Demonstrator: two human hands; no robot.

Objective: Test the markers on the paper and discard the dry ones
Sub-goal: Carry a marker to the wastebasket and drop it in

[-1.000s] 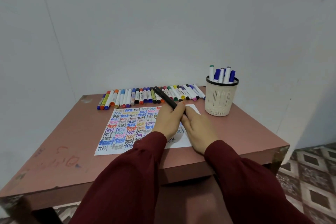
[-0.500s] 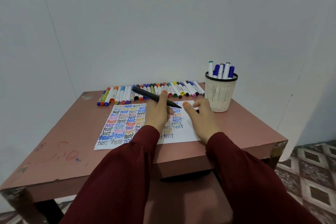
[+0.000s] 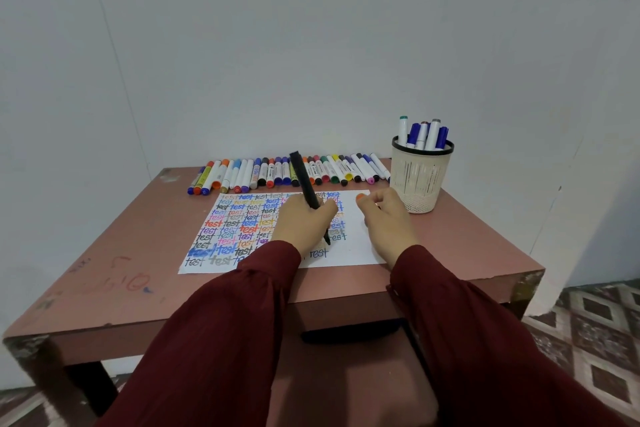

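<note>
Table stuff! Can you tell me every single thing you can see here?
table: one, reddish brown, against the white wall
paper: one, white, full of coloured "test" words, middle of the table
row of markers: many, mixed colours, lying side by side along the table's back edge
cup: one, cream with a black rim, back right of the table
markers in the cup: about five, white and blue, standing up
black marker: one, gripped with its tip down at the paper
floor: patterned tiles, lower right
sleeves: two, dark red
left hand: grips the black marker
right hand: fingers curled, over the paper's right side; unclear if it holds anything
</note>
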